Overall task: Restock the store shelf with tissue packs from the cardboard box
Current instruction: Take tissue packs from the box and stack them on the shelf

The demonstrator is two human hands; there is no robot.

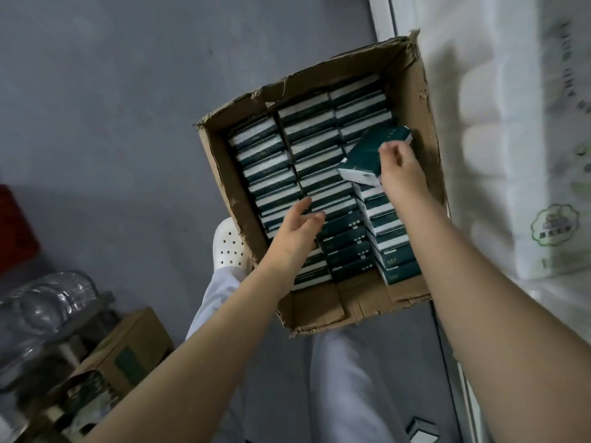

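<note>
Extraction of one tissue pack (367,153) from the cardboard box (220,174) is the step in hand. The right hand (401,169) has its fingers (388,148) curled over the pack's far edge. The thumb is hidden beneath, so the pack is pinched and tilted, its white end lower than the end under the fingertips. It hangs just above the column of packs nearest those fingers, inside the box walls. The left hand (295,227) is released, its fingers (305,206) straight and loosely spread. Their tips touch or hover just over the packed rows (271,161) of the middle column; I cannot tell which.

To do this well, I judge the right fingers should shift toward the pack's middle before lifting it clear, since a grip at one edge lets a soft wrapper sag and twist. Lifting straight up, away from the neighbours below the fingers, should keep those from tipping over. The left fingers could press lightly on the packs beneath them to steady the row. They could instead close on a second pack so that two go to the shelf together. The wrapper looks slick, so a firm but not crushing pinch suits it. The shelf is not clearly in view. White bagged goods (511,148) lie beyond the right fingers, outside the box wall.
</note>
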